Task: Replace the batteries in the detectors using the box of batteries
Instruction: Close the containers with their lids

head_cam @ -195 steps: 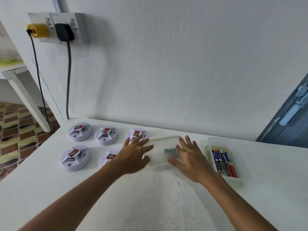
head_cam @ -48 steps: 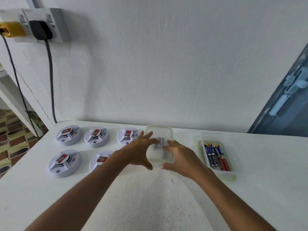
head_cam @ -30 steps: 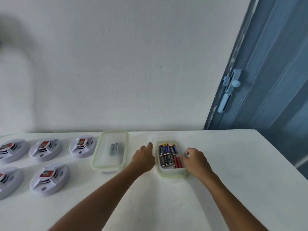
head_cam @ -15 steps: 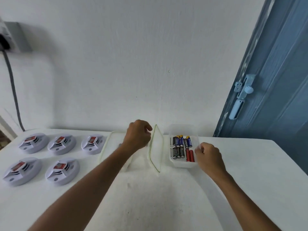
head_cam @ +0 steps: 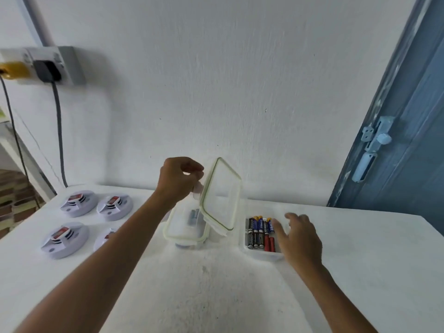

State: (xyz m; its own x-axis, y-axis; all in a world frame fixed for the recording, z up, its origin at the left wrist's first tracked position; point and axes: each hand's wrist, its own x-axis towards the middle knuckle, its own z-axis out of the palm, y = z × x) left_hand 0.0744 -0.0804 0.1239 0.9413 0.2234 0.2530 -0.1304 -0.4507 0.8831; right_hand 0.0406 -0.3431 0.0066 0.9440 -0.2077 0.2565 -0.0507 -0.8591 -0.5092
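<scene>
My left hand pinches the edge clip of a clear lid with a green seal and holds it tilted up in the air. Under and left of the lid stands a closed clear box with a couple of batteries inside. To the right an open clear box holds several blue-black and red batteries. My right hand hovers over that box's right side with fingers spread. Several white round detectors with red-labelled batteries lie at the left.
The white table meets a white wall behind. A blue door with a latch stands at the right. A wall socket with a black plug and hanging cables sits at the upper left.
My left hand has lifted the lid higher and further off the open box, over the closed box. My right hand has let go of the box's side and spread its fingers.
</scene>
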